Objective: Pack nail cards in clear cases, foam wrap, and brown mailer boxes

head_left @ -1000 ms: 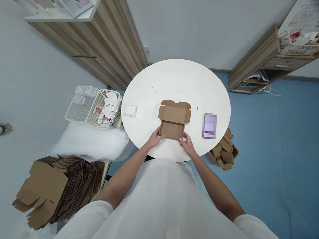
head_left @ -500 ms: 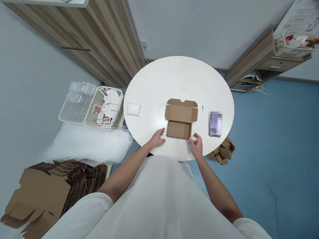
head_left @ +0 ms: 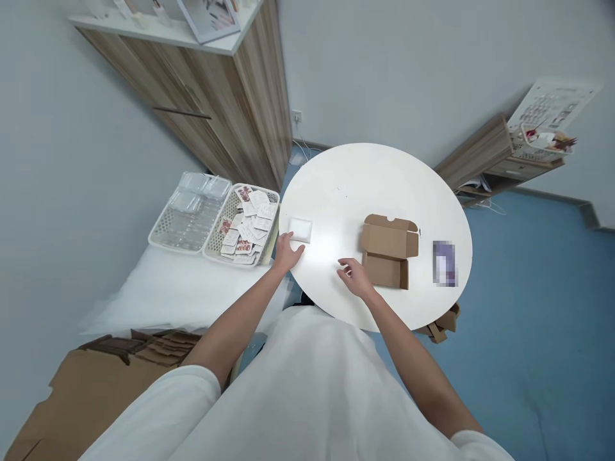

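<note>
At the left side of the white round table [head_left: 375,173], my left hand [head_left: 287,252] is spread with thumb and fingers apart, at the near edge of a small flat white packet [head_left: 300,230]. Whether the fingertips touch the packet I cannot tell. My right hand [head_left: 355,278] hovers over the tabletop, fingers loosely curled and apart, holding nothing. Just right of it stands a brown cardboard box [head_left: 385,269] with its lid raised and folded back, the inside bare.
A blurred purple item [head_left: 444,264] lies at the table's right. On the left are a basket of printed cards [head_left: 250,224], a basket of clear plastic cases [head_left: 189,208], white sheets [head_left: 182,288] and flattened cardboard [head_left: 96,390]. Cardboard pieces [head_left: 441,324] sit below the table's right edge.
My view has swung left. My left hand has moved left to the white packet, and my right hand has left the box's right corner and crossed to its left side. The box stays open.
</note>
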### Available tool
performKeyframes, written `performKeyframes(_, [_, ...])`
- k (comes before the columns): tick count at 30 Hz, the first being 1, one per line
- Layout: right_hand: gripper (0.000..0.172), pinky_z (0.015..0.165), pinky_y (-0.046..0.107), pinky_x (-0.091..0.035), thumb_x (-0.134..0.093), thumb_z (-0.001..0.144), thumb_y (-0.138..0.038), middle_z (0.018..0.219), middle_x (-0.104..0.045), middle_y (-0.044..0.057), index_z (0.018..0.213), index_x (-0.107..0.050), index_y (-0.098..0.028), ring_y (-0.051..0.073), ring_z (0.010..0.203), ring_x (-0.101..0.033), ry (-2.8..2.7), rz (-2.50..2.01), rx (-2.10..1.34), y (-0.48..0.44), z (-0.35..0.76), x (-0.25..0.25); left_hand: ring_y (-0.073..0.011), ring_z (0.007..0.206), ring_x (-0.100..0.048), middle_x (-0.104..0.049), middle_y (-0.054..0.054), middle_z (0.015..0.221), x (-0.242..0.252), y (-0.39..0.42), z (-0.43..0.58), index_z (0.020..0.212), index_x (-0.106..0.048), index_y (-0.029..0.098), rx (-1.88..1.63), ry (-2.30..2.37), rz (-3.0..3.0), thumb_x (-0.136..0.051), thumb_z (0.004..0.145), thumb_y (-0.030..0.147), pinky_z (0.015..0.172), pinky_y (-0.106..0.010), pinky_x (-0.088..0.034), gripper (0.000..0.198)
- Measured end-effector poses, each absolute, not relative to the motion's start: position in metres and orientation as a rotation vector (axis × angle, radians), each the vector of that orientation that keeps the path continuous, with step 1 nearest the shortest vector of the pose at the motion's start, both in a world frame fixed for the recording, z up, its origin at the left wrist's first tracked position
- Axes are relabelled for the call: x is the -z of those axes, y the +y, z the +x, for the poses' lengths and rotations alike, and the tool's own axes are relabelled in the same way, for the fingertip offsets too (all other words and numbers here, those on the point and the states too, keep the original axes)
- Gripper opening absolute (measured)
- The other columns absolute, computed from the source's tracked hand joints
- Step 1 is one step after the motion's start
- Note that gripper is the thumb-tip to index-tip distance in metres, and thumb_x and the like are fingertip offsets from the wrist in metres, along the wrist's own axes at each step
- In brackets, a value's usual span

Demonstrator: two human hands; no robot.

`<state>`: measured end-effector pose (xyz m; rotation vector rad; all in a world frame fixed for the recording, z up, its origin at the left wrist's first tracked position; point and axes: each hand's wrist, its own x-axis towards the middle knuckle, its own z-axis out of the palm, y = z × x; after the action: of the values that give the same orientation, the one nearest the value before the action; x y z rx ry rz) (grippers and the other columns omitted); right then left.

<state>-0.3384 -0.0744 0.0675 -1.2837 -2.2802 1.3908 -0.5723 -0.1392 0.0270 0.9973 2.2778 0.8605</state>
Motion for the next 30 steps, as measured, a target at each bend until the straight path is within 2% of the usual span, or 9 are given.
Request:
performKeyframes(6, [0.045, 0.079, 0.030, -0.046, -0.054, 0.074, -0.039, 0.124, -0.047, 0.007, 0.116, -0.048, -0.024, 0.017, 0.101, -0.052, -2.104, -1.478, -1.761, -0.049, -0.405, -0.072, -0.0265, 0.128, -0.027, -0.027, -0.014, 0.139, -0.024, -0.118, -0.604, 0.135, -0.019, 0.019, -0.813, 2.184, 0.853, -0.057, 0.071, 0.042, 0.102, -0.036, -0.026, 0.078])
performKeyframes(12, [0.062, 0.091, 0.036, -0.039, -0.058, 0.070, -0.046, 0.135, -0.036, 0.007, 0.126, -0.041, -0.025, 0.024, 0.118, -0.040, -1.991, -1.492, -1.916, -0.042, -0.445, -0.065, -0.0286, 0.124, -0.031, -0.041, -0.016, 0.129, -0.017, -0.114, -0.611, 0.130, -0.032, 0.014, -0.667, 2.156, 1.066, -0.057, 0.069, 0.028, 0.101, -0.038, -0.024, 0.068])
performKeyframes(15, [0.068, 0.093, 0.036, -0.037, -0.060, 0.068, -0.043, 0.136, -0.034, 0.007, 0.129, -0.037, -0.024, 0.024, 0.117, -0.041, -1.954, -1.484, -1.899, -0.045, -0.460, -0.055, -0.0280, 0.122, -0.034, -0.042, -0.016, 0.126, -0.016, -0.118, -0.609, 0.128, -0.035, 0.013, -0.675, 2.162, 1.087, -0.056, 0.068, 0.023, 0.100, -0.037, -0.026, 0.064])
performKeyframes(18, [0.071, 0.092, 0.034, -0.038, -0.062, 0.065, -0.039, 0.133, -0.038, 0.007, 0.129, -0.035, -0.024, 0.022, 0.113, -0.044, -1.909, -1.482, -1.871, -0.050, -0.467, -0.045, -0.0269, 0.119, -0.038, -0.041, -0.015, 0.127, -0.013, -0.124, -0.604, 0.128, -0.035, 0.014, -0.736, 2.122, 1.017, -0.056, 0.068, 0.022, 0.097, -0.035, -0.030, 0.064])
performKeyframes(20, [0.067, 0.089, 0.033, -0.040, -0.061, 0.065, -0.037, 0.128, -0.044, 0.007, 0.126, -0.037, -0.024, 0.020, 0.108, -0.046, -1.857, -1.494, -1.862, -0.052, -0.467, -0.040, -0.0246, 0.112, -0.045, -0.043, -0.015, 0.125, -0.011, -0.127, -0.600, 0.127, -0.036, 0.014, -0.799, 2.085, 0.925, -0.057, 0.068, 0.022, 0.092, -0.033, -0.036, 0.063])
performKeyframes(23, [0.052, 0.081, 0.032, -0.044, -0.058, 0.066, -0.037, 0.119, -0.050, 0.007, 0.115, -0.047, -0.023, 0.018, 0.098, -0.052, -1.747, -1.539, -1.860, -0.054, -0.462, -0.033, -0.0193, 0.095, -0.056, -0.054, -0.011, 0.112, -0.008, -0.128, -0.595, 0.118, -0.043, 0.017, -0.877, 2.068, 0.728, -0.056, 0.070, 0.025, 0.079, -0.029, -0.042, 0.050])
performKeyframes(27, [0.032, 0.072, 0.030, -0.045, -0.055, 0.066, -0.038, 0.102, -0.057, 0.005, 0.094, -0.056, -0.021, 0.017, 0.087, -0.055, -1.682, -1.625, -1.767, -0.055, -0.451, -0.024, -0.0158, 0.077, -0.059, -0.062, -0.005, 0.087, -0.001, -0.131, -0.590, 0.093, -0.053, 0.019, -0.909, 2.080, 0.568, -0.055, 0.073, 0.029, 0.068, -0.027, -0.043, 0.022])
performKeyframes(30, [0.027, 0.070, 0.029, -0.044, -0.056, 0.064, -0.034, 0.091, -0.058, 0.003, 0.087, -0.057, -0.020, 0.015, 0.081, -0.055, -1.714, -1.676, -1.697, -0.057, -0.438, -0.020, -0.0144, 0.072, -0.059, -0.062, -0.003, 0.080, 0.003, -0.137, -0.582, 0.086, -0.053, 0.019, -0.934, 2.063, 0.556, -0.057, 0.072, 0.028, 0.066, -0.026, -0.044, 0.017])
